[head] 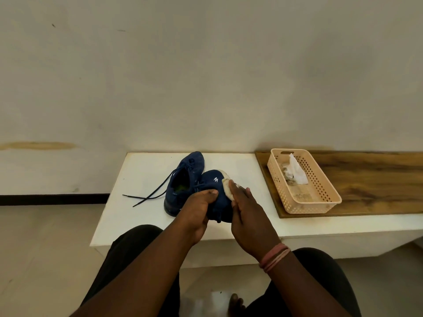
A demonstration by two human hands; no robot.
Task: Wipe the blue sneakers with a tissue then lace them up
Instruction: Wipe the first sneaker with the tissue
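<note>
The left hand (199, 210) grips the nearer blue sneaker (217, 195) from its left side, fingers curled over the upper and the thumb lying along the top, holding the shoe tilted above the front part of the white table (142, 170). The right hand (248, 216) presses a wad of white tissue (227, 191) against the sneaker's pale sole edge on the right side; its fingers lie fairly straight over the tissue, and whether the thumb pinches the wad from beneath cannot be told. A white logo mark shows on the held sneaker's blue side, just left of the tissue. A band of pink threads (274, 257) circles the right wrist. The second blue sneaker (183, 184) stands on the table just behind and to the left of the held one, touching it or nearly so, its opening facing up and its toe pointing toward the wall. Its dark laces (148, 195) are loose and trail leftward across the tabletop. To the right, well apart from the shoes, a peach perforated basket (325, 197) sits on a wooden board (377, 179) and holds crumpled white tissues (296, 171) at its far end. The person's dark-clad knees (128, 248) appear below the table edge, above a pale tiled floor (34, 259).
</note>
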